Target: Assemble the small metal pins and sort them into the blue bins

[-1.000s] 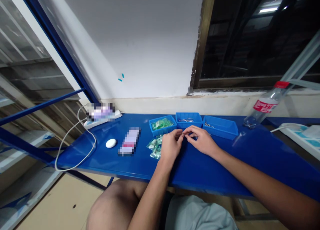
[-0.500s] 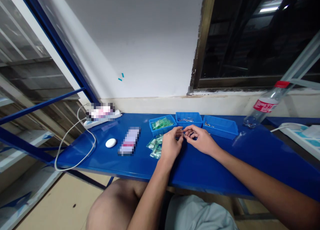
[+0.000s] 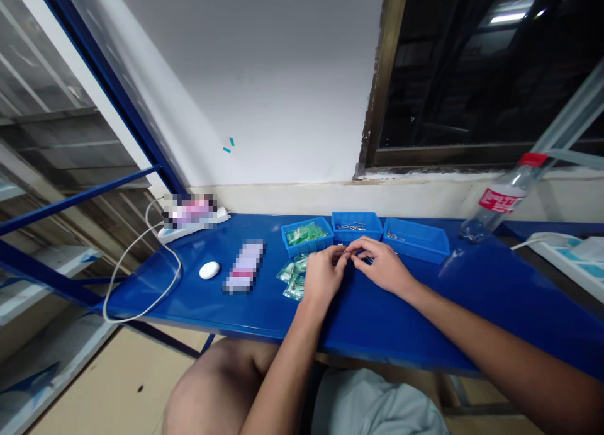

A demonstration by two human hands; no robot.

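My left hand (image 3: pixel 323 275) and my right hand (image 3: pixel 383 265) meet over the blue table (image 3: pixel 415 303), fingertips pinched together on a tiny metal part (image 3: pixel 346 251) between them. Just left of my left hand lies a small heap of green packets (image 3: pixel 291 279). Behind the hands stand three blue bins: the left bin (image 3: pixel 306 236) holds green packets, the middle bin (image 3: pixel 356 226) holds small metal pieces, and the right bin (image 3: pixel 416 240) holds a few small parts.
A white round object (image 3: pixel 209 270) and a blurred flat item (image 3: pixel 244 267) lie to the left. A power strip (image 3: pixel 191 221) with a white cable (image 3: pixel 141 277) sits at the back left. A plastic bottle (image 3: pixel 503 202) leans at the right, near a white tray (image 3: pixel 566 259).
Both hands stay in the same spot. The fingers shifted slightly around the tiny part, the right fingers lifting a little half a second ago and then closing back down.
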